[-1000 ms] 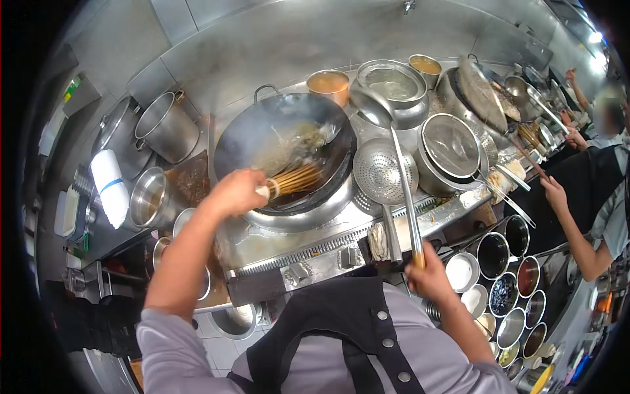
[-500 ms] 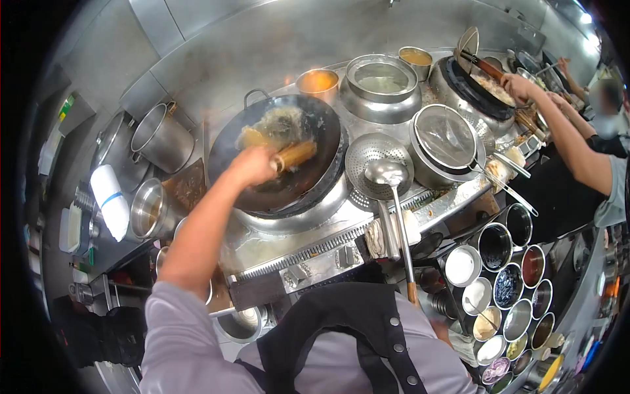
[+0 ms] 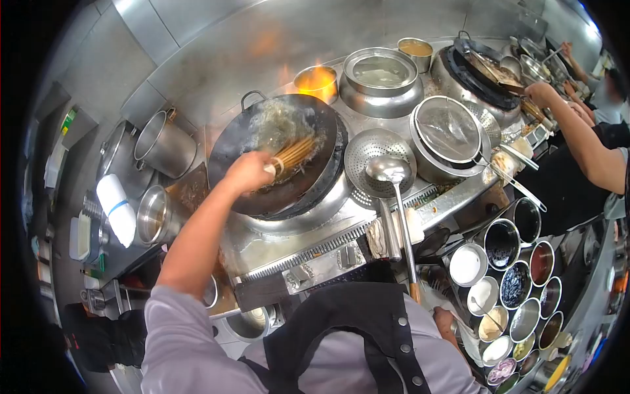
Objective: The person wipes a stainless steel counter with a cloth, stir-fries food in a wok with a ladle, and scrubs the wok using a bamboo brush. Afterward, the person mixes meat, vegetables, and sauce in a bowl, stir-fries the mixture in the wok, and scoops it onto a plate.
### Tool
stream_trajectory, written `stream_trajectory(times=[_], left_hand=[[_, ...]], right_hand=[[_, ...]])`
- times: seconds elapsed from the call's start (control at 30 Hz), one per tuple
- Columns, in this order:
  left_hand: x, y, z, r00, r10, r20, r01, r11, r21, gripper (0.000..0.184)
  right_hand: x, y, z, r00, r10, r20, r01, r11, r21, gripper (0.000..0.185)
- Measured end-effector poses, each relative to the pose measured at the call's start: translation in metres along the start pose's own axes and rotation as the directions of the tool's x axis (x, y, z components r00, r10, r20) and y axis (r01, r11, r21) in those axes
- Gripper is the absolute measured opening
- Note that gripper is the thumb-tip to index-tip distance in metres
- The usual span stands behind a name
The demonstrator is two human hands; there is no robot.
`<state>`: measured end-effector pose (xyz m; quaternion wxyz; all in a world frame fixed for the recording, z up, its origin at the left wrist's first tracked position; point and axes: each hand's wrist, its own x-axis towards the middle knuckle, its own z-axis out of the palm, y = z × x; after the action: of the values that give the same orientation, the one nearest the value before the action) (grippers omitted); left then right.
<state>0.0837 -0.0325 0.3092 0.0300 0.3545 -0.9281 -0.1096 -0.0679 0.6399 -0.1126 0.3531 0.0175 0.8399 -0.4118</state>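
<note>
My left hand (image 3: 249, 173) is closed round the bound end of a bamboo wok brush (image 3: 295, 155). The brush's splayed bristles are down in the large dark wok (image 3: 226, 154), amid cloudy, bubbling water and steam. My right hand (image 3: 445, 322) is low at the right, beside my apron and near a pale cloth (image 3: 467, 343); its fingers are too small and partly hidden to read. Right of the wok, a steel ladle (image 3: 392, 171) rests on a perforated skimmer (image 3: 367, 148), both handles toward me.
Flames rise around a metal pot (image 3: 316, 84) behind the wok. A mesh strainer (image 3: 448, 130) lies over a pot at right. Several seasoning containers (image 3: 515, 285) stand lower right. A co-worker's arm (image 3: 571, 128) reaches to another wok (image 3: 482, 72). Steel pots (image 3: 165, 144) stand left.
The brush has swung, its bristles now spread and pointing up to the right in the wok. Flames at the back pot have grown. My right hand shows more. The co-worker's strainer has lowered.
</note>
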Motion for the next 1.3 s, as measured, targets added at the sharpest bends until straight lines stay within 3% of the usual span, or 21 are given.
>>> stream_trajectory(times=[0.03, 0.07, 0.1, 0.2, 0.27, 0.3, 0.37, 0.4, 0.47, 0.5, 0.57, 0.6, 0.67, 0.8, 0.87, 0.97, 1.03, 1.1, 1.17, 1.23, 1.3], left_hand=[[-0.012, 0.016, -0.026, 0.984, -0.092, 0.154, 0.099, 0.995, -0.033, 0.034], [-0.012, 0.040, -0.042, 0.937, -0.243, 0.252, 0.261, 0.965, -0.040, 0.034], [0.001, 0.034, -0.033, 0.934, -0.249, 0.255, 0.268, 0.963, -0.042, 0.034], [0.039, -0.007, 0.039, 0.975, -0.195, -0.103, 0.168, 0.959, -0.226, 0.035], [0.045, -0.008, 0.075, 0.927, -0.172, -0.332, 0.134, 0.982, -0.132, 0.033], [0.038, -0.017, 0.072, 0.928, -0.173, -0.331, 0.133, 0.981, -0.139, 0.033], [0.009, -0.014, 0.018, 0.994, 0.107, 0.040, -0.113, 0.963, 0.246, 0.041], [-0.005, -0.003, -0.005, 0.993, 0.108, 0.043, -0.115, 0.962, 0.249, 0.041], [-0.022, 0.012, -0.038, 0.952, 0.040, 0.305, -0.159, 0.912, 0.378, 0.041], [-0.013, 0.009, -0.038, 0.952, 0.040, 0.303, -0.158, 0.913, 0.376, 0.041], [0.022, -0.005, -0.033, 0.929, -0.216, 0.302, 0.142, 0.958, 0.248, 0.043], [0.039, -0.021, -0.017, 0.929, -0.219, 0.297, 0.148, 0.958, 0.245, 0.043], [0.069, -0.053, 0.019, 0.979, -0.174, -0.105, 0.188, 0.971, 0.149, 0.034], [0.038, -0.025, 0.006, 0.991, -0.133, -0.016, 0.134, 0.972, 0.192, 0.035], [0.004, 0.010, -0.031, 0.959, -0.092, 0.267, 0.004, 0.949, 0.314, 0.034], [0.014, 0.002, -0.034, 0.952, -0.118, 0.282, 0.033, 0.957, 0.288, 0.035], [0.047, -0.032, -0.006, 0.947, -0.218, 0.238, 0.151, 0.951, 0.268, 0.036], [0.064, -0.063, 0.023, 0.969, -0.189, -0.158, 0.202, 0.977, 0.068, 0.035], [0.047, -0.042, 0.023, 0.974, -0.193, -0.118, 0.206, 0.973, 0.108, 0.033], [0.022, -0.019, 0.012, 0.984, -0.162, 0.079, 0.130, 0.943, 0.308, 0.033], [0.010, -0.015, 0.004, 0.985, -0.110, 0.135, 0.053, 0.928, 0.369, 0.033]], right_hand=[[-0.020, -0.026, -0.002, 0.998, -0.062, 0.004, 0.055, 0.857, -0.512, 0.010], [-0.022, -0.011, -0.014, 0.891, -0.257, 0.375, 0.440, 0.284, -0.852, 0.013], [-0.030, -0.003, -0.019, 0.872, -0.234, 0.429, 0.476, 0.209, -0.854, 0.013], [-0.034, -0.012, -0.014, 0.988, -0.008, 0.155, 0.105, 0.771, -0.628, 0.014], [-0.036, -0.017, -0.014, 0.993, 0.036, 0.110, 0.026, 0.858, -0.514, 0.014], [-0.036, -0.018, -0.014, 0.993, 0.038, 0.109, 0.020, 0.872, -0.489, 0.015], [-0.034, -0.023, -0.015, 0.993, 0.044, 0.112, 0.013, 0.883, -0.470, 0.015], [-0.034, -0.024, -0.014, 0.992, 0.047, 0.114, 0.010, 0.887, -0.461, 0.015], [-0.033, -0.030, -0.014, 0.992, 0.049, 0.112, 0.007, 0.893, -0.449, 0.016], [-0.033, -0.032, -0.015, 0.993, 0.047, 0.111, 0.008, 0.894, -0.448, 0.016], [-0.032, -0.040, -0.015, 0.993, 0.036, 0.114, 0.019, 0.893, -0.449, 0.017], [-0.031, -0.043, -0.015, 0.993, 0.031, 0.116, 0.024, 0.894, -0.447, 0.017], [-0.032, -0.047, -0.013, 0.992, 0.025, 0.120, 0.030, 0.898, -0.439, 0.018], [-0.030, -0.052, -0.016, 0.992, 0.014, 0.128, 0.044, 0.896, -0.441, 0.019], [-0.029, -0.055, -0.015, 0.991, 0.015, 0.132, 0.046, 0.894, -0.446, 0.020], [-0.028, -0.061, -0.016, 0.990, 0.010, 0.138, 0.055, 0.889, -0.454, 0.021], [-0.029, -0.065, -0.016, 0.990, 0.003, 0.139, 0.060, 0.891, -0.451, 0.021], [-0.030, -0.068, -0.014, 0.990, -0.004, 0.142, 0.068, 0.890, -0.451, 0.022], [-0.031, -0.071, -0.016, 0.988, -0.016, 0.151, 0.083, 0.890, -0.448, 0.022], [-0.032, -0.073, -0.019, 0.985, -0.031, 0.171, 0.107, 0.884, -0.456, 0.023], [-0.038, -0.082, -0.021, 0.979, -0.044, 0.197, 0.134, 0.871, -0.473, 0.024]])
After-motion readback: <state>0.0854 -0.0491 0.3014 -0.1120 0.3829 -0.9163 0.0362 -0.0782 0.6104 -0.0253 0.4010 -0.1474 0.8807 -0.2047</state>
